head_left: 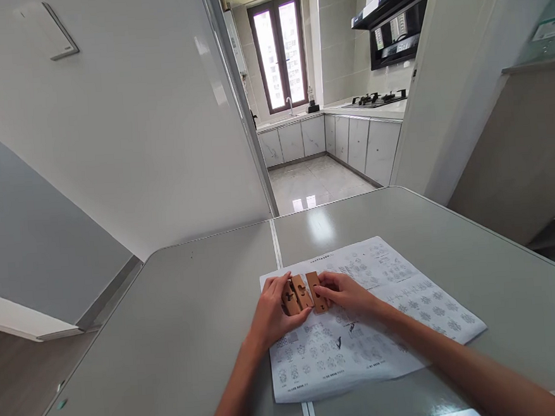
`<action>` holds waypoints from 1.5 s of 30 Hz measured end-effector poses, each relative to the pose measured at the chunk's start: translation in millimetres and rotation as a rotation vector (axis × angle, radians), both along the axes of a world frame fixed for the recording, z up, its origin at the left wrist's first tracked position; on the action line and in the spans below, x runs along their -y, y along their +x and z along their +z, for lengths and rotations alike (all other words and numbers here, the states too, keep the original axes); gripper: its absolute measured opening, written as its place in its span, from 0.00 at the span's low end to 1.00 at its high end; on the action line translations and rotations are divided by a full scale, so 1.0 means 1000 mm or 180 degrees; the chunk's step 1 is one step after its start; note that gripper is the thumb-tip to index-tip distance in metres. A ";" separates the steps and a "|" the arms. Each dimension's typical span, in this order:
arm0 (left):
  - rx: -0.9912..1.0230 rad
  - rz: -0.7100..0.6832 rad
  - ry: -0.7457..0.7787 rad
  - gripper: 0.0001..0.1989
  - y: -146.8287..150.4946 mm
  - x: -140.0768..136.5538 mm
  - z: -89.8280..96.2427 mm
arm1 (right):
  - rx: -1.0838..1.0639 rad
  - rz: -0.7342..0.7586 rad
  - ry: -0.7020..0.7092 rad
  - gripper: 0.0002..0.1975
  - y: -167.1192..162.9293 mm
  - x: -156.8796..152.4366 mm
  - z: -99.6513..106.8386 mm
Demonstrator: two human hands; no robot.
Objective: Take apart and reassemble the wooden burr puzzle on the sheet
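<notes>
Flat wooden puzzle pieces with cut-outs lie side by side on a printed sheet [312,367]. My left hand [271,313] curls around two of them, the left wooden piece [290,301] and the middle wooden piece [301,291], thumb below and fingers above. With fingers and thumb together, my right hand [343,289] grips the right edge of a third wooden piece [315,284]. A narrow gap separates that piece from the middle one. Small dark marks, like numerals, show near the lower ends of the pieces.
The sheet, covered in small line diagrams, lies across a seam [276,246] in the grey-green table [209,314]. Beyond the table's far edge, a doorway opens on a kitchen with a gas hob [377,99] and white cabinets [292,140]. A pale wall [157,115] borders the left.
</notes>
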State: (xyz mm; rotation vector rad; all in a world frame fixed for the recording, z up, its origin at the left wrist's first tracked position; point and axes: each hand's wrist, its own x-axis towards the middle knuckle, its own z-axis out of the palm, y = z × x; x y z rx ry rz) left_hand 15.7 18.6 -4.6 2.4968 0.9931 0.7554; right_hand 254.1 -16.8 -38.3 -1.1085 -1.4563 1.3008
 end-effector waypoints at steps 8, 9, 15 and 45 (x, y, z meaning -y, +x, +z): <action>-0.0002 0.0038 0.0000 0.42 0.000 0.000 0.000 | 0.0060 0.0019 0.0023 0.21 0.001 -0.003 -0.006; -0.0002 0.0037 -0.0001 0.42 0.000 0.000 0.000 | 0.0070 0.0010 0.0027 0.21 0.001 -0.003 -0.006; -0.0023 0.0049 0.0014 0.43 -0.001 -0.001 -0.002 | -0.0011 -0.0032 -0.0004 0.23 0.000 -0.002 -0.001; 0.3956 0.0208 -0.3739 0.28 0.012 -0.005 0.014 | -0.0080 -0.0203 -0.0149 0.25 0.000 0.001 0.004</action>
